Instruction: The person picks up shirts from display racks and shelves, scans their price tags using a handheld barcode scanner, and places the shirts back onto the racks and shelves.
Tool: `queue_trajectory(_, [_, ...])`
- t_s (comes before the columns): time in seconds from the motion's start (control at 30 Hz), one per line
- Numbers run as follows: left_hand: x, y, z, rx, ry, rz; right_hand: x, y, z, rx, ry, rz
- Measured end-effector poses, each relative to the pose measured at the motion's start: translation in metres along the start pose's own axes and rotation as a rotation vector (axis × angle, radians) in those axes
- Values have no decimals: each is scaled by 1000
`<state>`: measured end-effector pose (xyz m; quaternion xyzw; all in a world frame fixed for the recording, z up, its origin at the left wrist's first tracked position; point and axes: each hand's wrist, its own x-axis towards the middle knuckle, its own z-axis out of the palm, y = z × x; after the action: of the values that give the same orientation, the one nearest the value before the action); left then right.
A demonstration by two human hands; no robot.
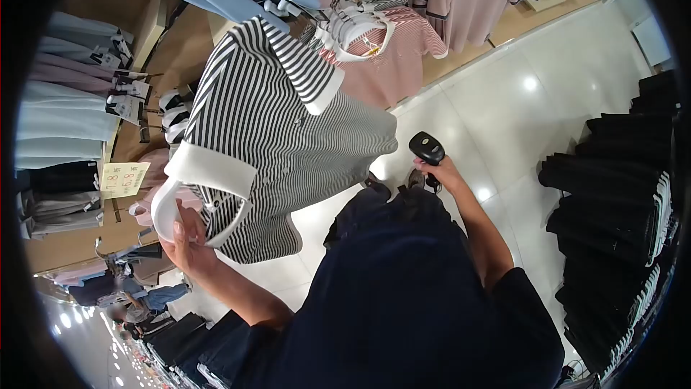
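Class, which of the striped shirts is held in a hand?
The black-and-white striped shirt, held at its neck by the left hand; the red-striped shirt hangs beyond it.

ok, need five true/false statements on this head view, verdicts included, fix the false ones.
1. The left hand holds the striped shirt at its collar end. True.
2. The right hand holds a second shirt. False: it holds a black handheld device.
3. The striped shirt's collar is black. False: it is white.
4. Dark garments hang along the picture's right side. True.
5. The yellow sign is at the picture's right edge. False: it is toward the left.
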<state>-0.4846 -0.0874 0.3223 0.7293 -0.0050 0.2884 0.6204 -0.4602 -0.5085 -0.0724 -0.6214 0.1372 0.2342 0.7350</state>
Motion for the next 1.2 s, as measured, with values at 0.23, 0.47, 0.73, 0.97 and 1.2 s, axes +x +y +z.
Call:
queue_trajectory(0.23, [7,-6,6,-44,-99,-58,-1,-9,-1,79,17,9])
queue_trajectory(0.47, [10,-22,21,14,14,-145,4,-10,-2,89,20,20])
queue_trajectory(0.73, [8,-28,66,150,-38,-256,-11,-52,23,-198,-57,-100])
queue_trajectory(0.97, [-7,-43,106,319,-261,-333,-57,-230,142,-185,-645,-762])
queue_trajectory(1.2, [-13,-42,119,306,-377,-564,-32,-221,157,-141,-644,-619])
